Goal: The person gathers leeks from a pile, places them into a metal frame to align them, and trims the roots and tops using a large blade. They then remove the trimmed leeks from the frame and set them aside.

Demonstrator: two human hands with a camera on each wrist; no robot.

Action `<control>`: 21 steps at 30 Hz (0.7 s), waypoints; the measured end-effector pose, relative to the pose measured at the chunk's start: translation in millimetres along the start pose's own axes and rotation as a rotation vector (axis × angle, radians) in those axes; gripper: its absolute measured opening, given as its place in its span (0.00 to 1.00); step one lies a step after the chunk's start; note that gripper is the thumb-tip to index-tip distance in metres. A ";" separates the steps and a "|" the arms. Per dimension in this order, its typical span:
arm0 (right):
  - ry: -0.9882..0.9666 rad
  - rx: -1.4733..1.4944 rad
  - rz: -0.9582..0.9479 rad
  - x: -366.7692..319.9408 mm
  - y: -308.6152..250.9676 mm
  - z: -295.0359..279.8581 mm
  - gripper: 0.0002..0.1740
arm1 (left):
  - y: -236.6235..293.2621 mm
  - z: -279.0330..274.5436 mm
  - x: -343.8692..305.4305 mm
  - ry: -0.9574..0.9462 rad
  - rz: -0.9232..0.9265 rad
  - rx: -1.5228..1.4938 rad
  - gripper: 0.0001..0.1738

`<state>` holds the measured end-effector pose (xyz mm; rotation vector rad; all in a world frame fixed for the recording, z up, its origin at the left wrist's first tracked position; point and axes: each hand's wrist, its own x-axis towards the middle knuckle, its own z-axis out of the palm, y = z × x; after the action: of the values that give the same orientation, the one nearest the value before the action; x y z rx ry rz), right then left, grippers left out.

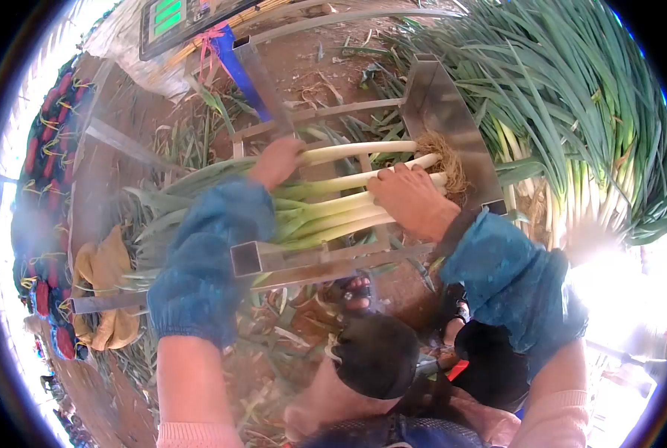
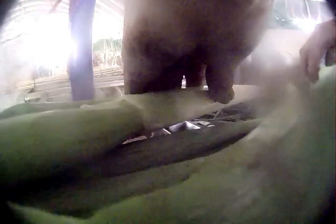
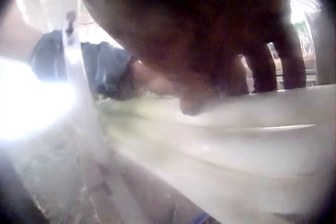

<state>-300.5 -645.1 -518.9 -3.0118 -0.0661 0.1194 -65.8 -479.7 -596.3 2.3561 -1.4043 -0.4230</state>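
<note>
Fingers (image 2: 220,85) of the left hand (image 1: 277,160) curl down over the topmost smooth stalk of the leeks (image 1: 333,209), long pale shafts with flat green leaves lying across a square-tube steel rack (image 1: 303,257). The right hand (image 1: 412,200) bends its close-set fingers over the white shafts, beside stringy roots (image 1: 447,160) that butt the dull metal end plate (image 1: 453,112).
</note>
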 end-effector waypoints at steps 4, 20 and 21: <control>0.076 0.027 0.006 -6.1 -4.5 3.9 0.07 | 31.8 -14.3 -6.2 -0.263 -0.057 -0.128 0.17; 0.000 0.019 0.001 -1.9 -22.5 18.6 0.15 | 41.3 19.7 -43.6 0.041 0.232 0.018 0.21; 0.049 0.024 -0.003 -7.4 -23.4 15.3 0.17 | 49.7 13.2 -41.2 0.045 0.225 -0.022 0.21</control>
<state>-310.0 -620.3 -530.5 -2.9889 -0.0644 0.0454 -129.0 -467.2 -582.7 2.1447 -1.6118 -0.3189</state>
